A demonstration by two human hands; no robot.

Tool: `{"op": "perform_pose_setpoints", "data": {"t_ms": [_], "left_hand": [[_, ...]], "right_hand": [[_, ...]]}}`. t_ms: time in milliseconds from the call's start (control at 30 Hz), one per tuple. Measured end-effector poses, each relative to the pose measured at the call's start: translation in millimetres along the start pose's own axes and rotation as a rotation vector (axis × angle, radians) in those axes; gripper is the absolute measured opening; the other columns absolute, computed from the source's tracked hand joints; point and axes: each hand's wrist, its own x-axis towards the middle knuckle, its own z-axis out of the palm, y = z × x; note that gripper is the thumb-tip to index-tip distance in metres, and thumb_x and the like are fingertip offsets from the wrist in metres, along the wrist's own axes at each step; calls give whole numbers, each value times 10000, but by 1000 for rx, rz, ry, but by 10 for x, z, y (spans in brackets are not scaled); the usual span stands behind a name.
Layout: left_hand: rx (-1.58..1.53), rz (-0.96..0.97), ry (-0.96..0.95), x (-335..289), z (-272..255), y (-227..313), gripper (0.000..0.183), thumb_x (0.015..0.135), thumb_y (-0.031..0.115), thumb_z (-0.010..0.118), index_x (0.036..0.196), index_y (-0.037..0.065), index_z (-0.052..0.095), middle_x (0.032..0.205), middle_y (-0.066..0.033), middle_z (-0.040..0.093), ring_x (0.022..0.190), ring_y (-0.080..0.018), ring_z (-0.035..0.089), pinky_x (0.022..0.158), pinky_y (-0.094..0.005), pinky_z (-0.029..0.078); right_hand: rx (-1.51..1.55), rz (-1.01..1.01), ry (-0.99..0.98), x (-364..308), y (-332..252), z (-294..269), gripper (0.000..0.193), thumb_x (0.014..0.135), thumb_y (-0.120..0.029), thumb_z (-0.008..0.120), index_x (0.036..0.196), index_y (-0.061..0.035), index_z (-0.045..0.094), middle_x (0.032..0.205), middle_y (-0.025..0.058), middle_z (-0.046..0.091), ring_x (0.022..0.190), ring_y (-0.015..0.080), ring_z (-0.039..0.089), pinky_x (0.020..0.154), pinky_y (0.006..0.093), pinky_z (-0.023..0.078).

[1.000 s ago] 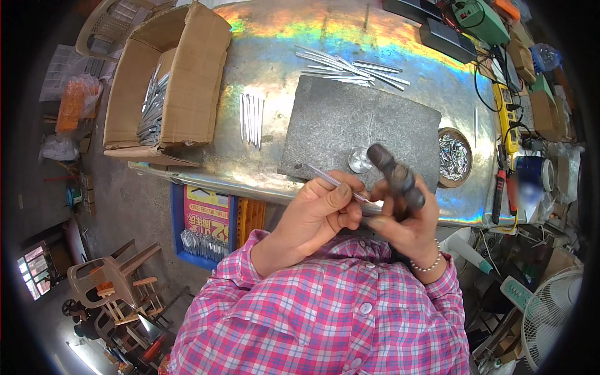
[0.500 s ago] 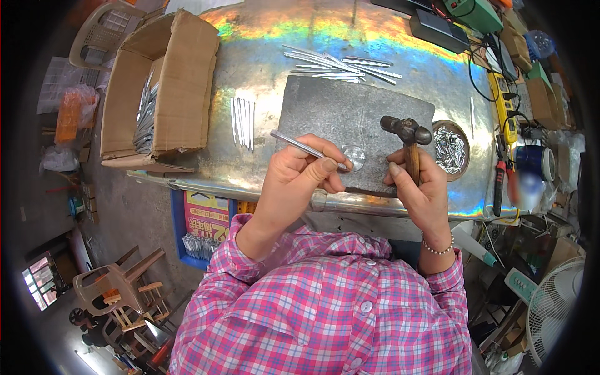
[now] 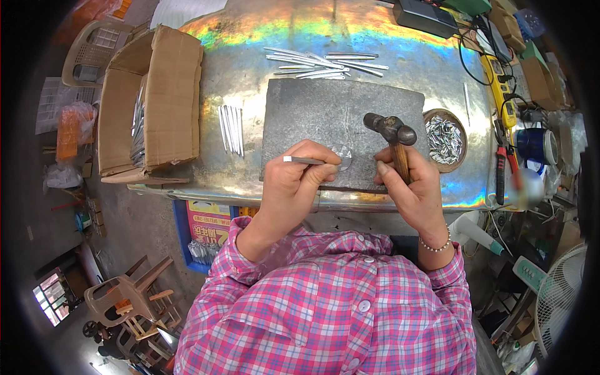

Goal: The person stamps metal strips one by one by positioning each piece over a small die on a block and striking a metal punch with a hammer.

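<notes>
My left hand [image 3: 298,178] is closed on a slim metal strip [image 3: 299,160], held almost level over the near part of a dark grey slab [image 3: 312,112]. Beside those fingertips, a round shiny patch [image 3: 342,154] shows on the slab. My right hand [image 3: 412,187] grips a hammer [image 3: 392,129] by its wooden handle, head up and clear of the strip. Its thumb and forefinger come together; whether they also pinch something small cannot be made out. Right of the slab, a round bowl [image 3: 461,164] holds many small metal pins [image 3: 442,140].
Loose metal strips [image 3: 319,63] are heaped behind the slab, and a neat row of strips [image 3: 231,130] lies to its left. An open cardboard box [image 3: 175,100] with more strips stands at the left. Pliers [image 3: 500,165] and a yellow power strip [image 3: 500,94] line the right edge.
The strip in my left hand has turned from slanting up leftward to nearly level, its end facing me more. My right hand still holds the hammer raised. The whole view has shifted slightly.
</notes>
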Motion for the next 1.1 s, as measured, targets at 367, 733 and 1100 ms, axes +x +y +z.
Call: {"op": "perform_pose_setpoints", "data": {"t_ms": [367,733,1100], "left_hand": [[49,-5,-87,7,-34,48,74,918,7,550,948,-37,602,903,-111,599,724,-136,626,645,-231,513],[443,282,-77,32,47,154,105,839,-28,592,937,5,616,842,-102,616,691,-194,649,597,-263,507],[685,335,-66,42,100,167,119,734,47,575,844,79,548,779,-72,496,630,-245,621,489,-364,483]], "right_hand": [[6,-22,16,-13,-3,15,130,853,-63,608,948,26,606,686,99,645,618,146,643,568,270,477],[-17,-95,36,-1,42,6,128,843,-61,614,932,31,610,695,112,638,599,160,625,556,285,464],[1,-78,-123,-242,-326,-147,359,872,-3,584,1213,33,477,932,123,627,813,171,632,703,266,488]]}}
